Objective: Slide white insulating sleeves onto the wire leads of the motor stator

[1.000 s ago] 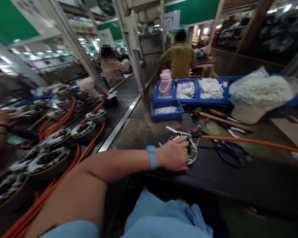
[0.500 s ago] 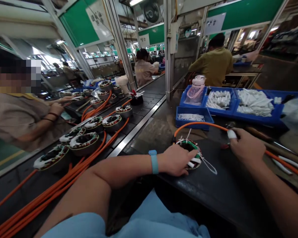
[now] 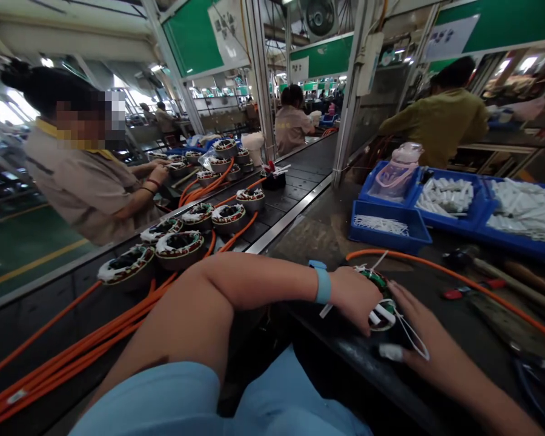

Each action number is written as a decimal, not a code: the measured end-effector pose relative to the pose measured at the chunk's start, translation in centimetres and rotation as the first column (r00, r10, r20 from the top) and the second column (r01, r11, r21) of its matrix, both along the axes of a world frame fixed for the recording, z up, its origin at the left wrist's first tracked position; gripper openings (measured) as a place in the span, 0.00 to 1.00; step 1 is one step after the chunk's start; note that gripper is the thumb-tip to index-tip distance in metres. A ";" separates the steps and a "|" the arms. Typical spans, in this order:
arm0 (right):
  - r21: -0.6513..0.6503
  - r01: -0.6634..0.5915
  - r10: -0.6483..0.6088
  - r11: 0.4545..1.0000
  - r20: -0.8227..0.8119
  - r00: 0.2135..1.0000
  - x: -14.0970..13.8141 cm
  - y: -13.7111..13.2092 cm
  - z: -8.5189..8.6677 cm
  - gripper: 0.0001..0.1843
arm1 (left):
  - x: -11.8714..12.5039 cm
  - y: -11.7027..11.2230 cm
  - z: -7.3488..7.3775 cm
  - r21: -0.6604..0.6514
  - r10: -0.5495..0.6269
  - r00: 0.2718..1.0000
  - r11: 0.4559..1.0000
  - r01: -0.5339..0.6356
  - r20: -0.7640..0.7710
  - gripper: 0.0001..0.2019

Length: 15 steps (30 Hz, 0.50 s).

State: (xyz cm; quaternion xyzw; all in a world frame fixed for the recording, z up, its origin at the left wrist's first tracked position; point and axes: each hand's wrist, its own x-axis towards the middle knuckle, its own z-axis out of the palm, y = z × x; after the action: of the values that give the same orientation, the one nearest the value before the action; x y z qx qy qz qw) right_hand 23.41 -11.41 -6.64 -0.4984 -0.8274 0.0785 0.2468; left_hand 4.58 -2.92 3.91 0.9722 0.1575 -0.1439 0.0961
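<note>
A motor stator (image 3: 378, 277) lies on the dark bench in front of me, its ring showing green and white parts, white tubes and loose white cord. My left hand (image 3: 355, 298), a blue band at its wrist, reaches over the ring and is closed on its near left side; its fingertips are partly hidden. White sleeve pieces (image 3: 381, 315) stick out beside those fingers. At the stator's right side, my right hand (image 3: 420, 324) has thumb and fingers apart, fingertips at the rim. White wrapping covers its thumb tip (image 3: 391, 352). An orange cable (image 3: 454, 269) runs from the stator to the right.
Blue bins (image 3: 390, 236) with white tubes and strips stand behind the stator. A hammer (image 3: 463, 257), red-handled tool (image 3: 472, 289) and pliers (image 3: 533, 375) lie at right. On the left conveyor are several stators (image 3: 179, 248) and orange cables (image 3: 95, 345). A co-worker (image 3: 86, 157) works beyond it.
My right hand has let go of the orange cable and come left and nearer, to the stator's side. My left hand stays on the stator. The view has turned left.
</note>
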 end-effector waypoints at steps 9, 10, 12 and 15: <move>-0.053 0.173 -0.180 0.984 -0.254 0.950 -3.6 -0.8 -0.9 0.46 | 1.3 -1.2 -0.3 -0.044 0.073 0.995 0.996 -0.076 -0.073 0.15; -0.057 0.172 -0.181 0.983 -0.255 0.950 -3.6 -0.9 -0.8 0.46 | 1.3 -1.3 -0.3 -0.041 0.064 0.997 0.997 -0.066 -0.046 0.13; -0.058 0.171 -0.180 0.984 -0.259 0.949 -3.5 -1.0 -0.9 0.46 | 1.2 -1.7 -0.3 -0.031 0.047 0.999 0.998 -0.047 0.003 0.11; -0.041 0.166 -0.171 0.985 -0.246 0.954 -3.4 -1.1 -1.1 0.45 | 1.1 -2.2 -0.4 -0.017 0.052 0.998 0.999 -0.051 0.026 0.12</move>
State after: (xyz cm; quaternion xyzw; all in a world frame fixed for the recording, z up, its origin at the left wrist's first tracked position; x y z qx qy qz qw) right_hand 20.03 -12.54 -7.70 -0.5556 -0.7437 0.1273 0.3494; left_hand 5.63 -5.10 3.54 0.9689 0.1801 -0.1299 0.1095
